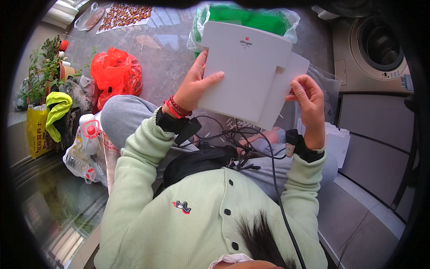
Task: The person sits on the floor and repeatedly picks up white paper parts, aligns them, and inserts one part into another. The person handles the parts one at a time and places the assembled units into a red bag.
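Observation:
In front of me I hold up a flat white piece of card (242,74) with a small print near its top edge and a stepped notch on its right side. A second white layer (293,67) shows behind it on the right. My left hand (192,85) grips the left edge, thumb lying on the front and fingers hidden behind. At the right edge, my right hand (307,96) is closed in a pinch on the rear layer. Just beyond the card stands a green bin (251,15) lined with clear plastic, partly hidden by it.
Black cables (242,139) and a black pouch (197,163) lie on my lap. More white cards (338,141) are by my right knee. A washing machine (371,54) stands right; a red plastic bag (116,69), potted plants (42,76) and a plastic bottle (89,127) are left.

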A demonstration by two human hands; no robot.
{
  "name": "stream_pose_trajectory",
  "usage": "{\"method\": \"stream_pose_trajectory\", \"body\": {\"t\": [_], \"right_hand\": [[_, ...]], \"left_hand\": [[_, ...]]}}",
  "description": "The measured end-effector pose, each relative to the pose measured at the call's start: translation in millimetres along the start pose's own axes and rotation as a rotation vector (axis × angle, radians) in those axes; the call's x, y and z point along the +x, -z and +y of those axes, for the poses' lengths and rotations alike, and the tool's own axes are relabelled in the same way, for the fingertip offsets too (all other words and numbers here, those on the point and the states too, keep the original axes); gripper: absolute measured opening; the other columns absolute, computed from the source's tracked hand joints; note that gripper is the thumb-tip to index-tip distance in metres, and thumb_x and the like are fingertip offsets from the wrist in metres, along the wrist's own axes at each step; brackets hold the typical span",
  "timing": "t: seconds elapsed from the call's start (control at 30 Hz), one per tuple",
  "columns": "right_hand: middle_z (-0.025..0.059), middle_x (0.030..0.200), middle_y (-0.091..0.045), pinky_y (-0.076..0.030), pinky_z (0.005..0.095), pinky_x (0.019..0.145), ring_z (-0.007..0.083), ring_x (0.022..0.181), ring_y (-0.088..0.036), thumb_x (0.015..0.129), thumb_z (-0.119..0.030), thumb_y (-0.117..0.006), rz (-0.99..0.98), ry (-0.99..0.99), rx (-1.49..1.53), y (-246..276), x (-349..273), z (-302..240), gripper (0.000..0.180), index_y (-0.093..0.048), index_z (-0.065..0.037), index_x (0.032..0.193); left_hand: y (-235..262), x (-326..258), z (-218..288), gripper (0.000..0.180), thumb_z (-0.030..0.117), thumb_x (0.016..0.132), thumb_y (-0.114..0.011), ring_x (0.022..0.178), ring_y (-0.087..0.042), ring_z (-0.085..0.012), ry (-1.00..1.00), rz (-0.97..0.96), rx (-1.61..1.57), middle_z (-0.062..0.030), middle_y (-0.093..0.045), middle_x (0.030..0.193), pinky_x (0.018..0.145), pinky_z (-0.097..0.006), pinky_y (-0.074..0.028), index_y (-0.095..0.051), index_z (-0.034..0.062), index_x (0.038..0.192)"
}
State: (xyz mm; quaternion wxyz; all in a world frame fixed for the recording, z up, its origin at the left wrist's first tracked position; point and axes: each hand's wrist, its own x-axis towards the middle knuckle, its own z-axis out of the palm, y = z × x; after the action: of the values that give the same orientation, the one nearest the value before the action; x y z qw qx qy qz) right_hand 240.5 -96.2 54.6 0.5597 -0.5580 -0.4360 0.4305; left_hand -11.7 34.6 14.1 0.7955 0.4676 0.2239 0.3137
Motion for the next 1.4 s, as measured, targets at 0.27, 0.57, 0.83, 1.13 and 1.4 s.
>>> {"method": "stream_pose_trajectory", "body": {"t": [0.27, 0.57, 0.83, 1.13, 1.4], "right_hand": [[0.0008, 0.087, -0.054, -0.046, 0.0201, 0.073, 0.0071, 0.079, -0.057, 0.093, -0.008, -0.058, -0.167, 0.075, -0.005, -21, -4, -1, 0.009, -0.055, 0.001, 0.092], [0.0055, 0.101, -0.054, -0.046, 0.0201, 0.072, 0.0085, 0.083, -0.058, 0.092, -0.009, -0.059, -0.107, -0.036, -0.075, -24, 0, 10, 0.012, -0.057, 0.002, 0.088], [0.0191, 0.132, -0.049, -0.046, 0.0365, 0.089, 0.0317, 0.117, -0.05, 0.087, -0.013, -0.064, 0.234, 0.358, -0.835, -26, 3, -1, 0.01, -0.063, -0.003, 0.085], [0.0159, 0.14, -0.046, -0.037, 0.0417, 0.102, 0.0349, 0.131, -0.04, 0.08, -0.008, -0.068, 0.019, 0.528, -0.856, -45, 1, -12, 0.007, -0.063, -0.005, 0.081], [0.0168, 0.137, -0.048, -0.038, 0.0419, 0.101, 0.0346, 0.126, -0.046, 0.077, -0.005, -0.069, -0.038, 0.569, -0.766, -47, 1, -14, 0.007, -0.063, -0.005, 0.08]], "left_hand": [[-2, -3, -6, 0.078, 0.007, 0.091, -0.057, 0.126, -0.042, -0.0189, 0.001, -0.051, 0.14, -0.0132, -0.031, 0.145, 0.101, -0.033, -0.038, -0.006, 0.0078, 0.15], [-5, -4, -2, 0.091, 0.001, 0.09, -0.054, 0.128, -0.04, -0.0242, -0.275, -0.111, 0.39, -0.0207, -0.027, 0.147, 0.103, -0.037, -0.034, 0.014, 0.0122, 0.149], [-10, -7, -9, 0.083, -0.003, 0.086, -0.054, 0.132, -0.039, -0.0314, -0.322, -0.128, 0.648, -0.0215, -0.029, 0.147, 0.107, -0.035, -0.029, -0.002, 0.0049, 0.15], [-18, -12, -9, 0.075, -0.004, 0.084, -0.054, 0.105, -0.059, -0.04, -0.424, -0.2, 0.823, -0.0267, -0.051, 0.125, 0.088, -0.037, -0.047, -0.019, 0.0093, 0.149], [-17, -13, -7, 0.071, -0.003, 0.084, -0.055, 0.101, -0.06, -0.0396, -0.381, -0.277, 0.843, -0.0248, -0.057, 0.116, 0.084, -0.039, -0.048, -0.024, 0.0095, 0.147]]}}
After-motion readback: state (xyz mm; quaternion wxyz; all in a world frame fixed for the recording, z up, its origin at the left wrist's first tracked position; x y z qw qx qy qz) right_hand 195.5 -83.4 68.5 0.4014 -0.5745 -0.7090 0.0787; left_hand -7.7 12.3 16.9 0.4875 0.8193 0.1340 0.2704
